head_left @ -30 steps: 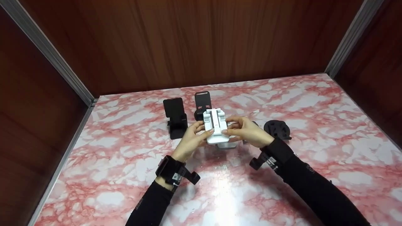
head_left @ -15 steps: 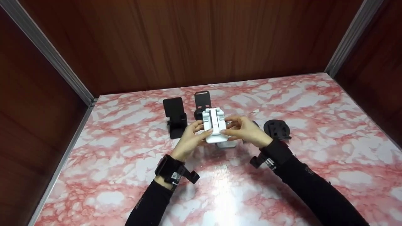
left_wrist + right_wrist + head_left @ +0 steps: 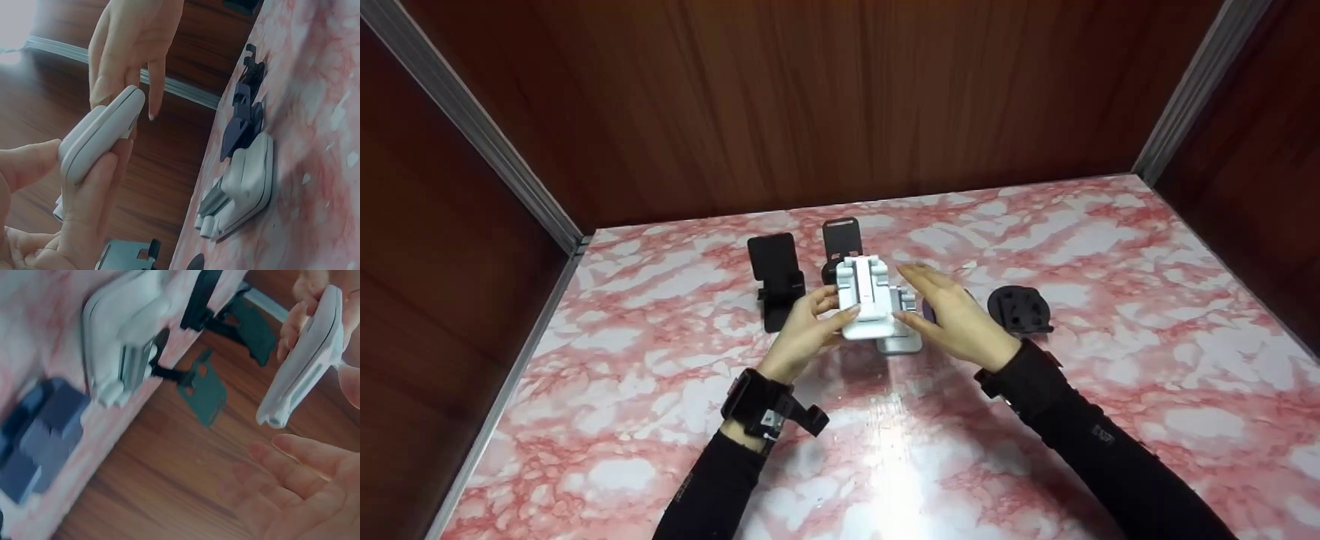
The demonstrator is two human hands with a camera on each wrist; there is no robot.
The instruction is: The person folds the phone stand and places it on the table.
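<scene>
My left hand holds a white folded phone stand above the table, thumb on its near face and fingers behind. In the left wrist view the stand appears edge-on, gripped at its lower end. To its right is my right hand, its fingers extended and holding nothing. A gap shows between those fingers and the stand in the right wrist view, while the thumb tip is close to its edge in the head view. Below lies a second white stand, partly covered by the held one in the head view.
Two black upright phone stands, one at the left and one farther back, stand on the marbled table. A round black stand lies at the right. A dark bluish stand is mostly behind my right hand in the head view.
My right hand has let go of the white phone stand, straightened its fingers and moved slightly right. My left hand keeps hold of the stand, now shifted slightly left.
</scene>
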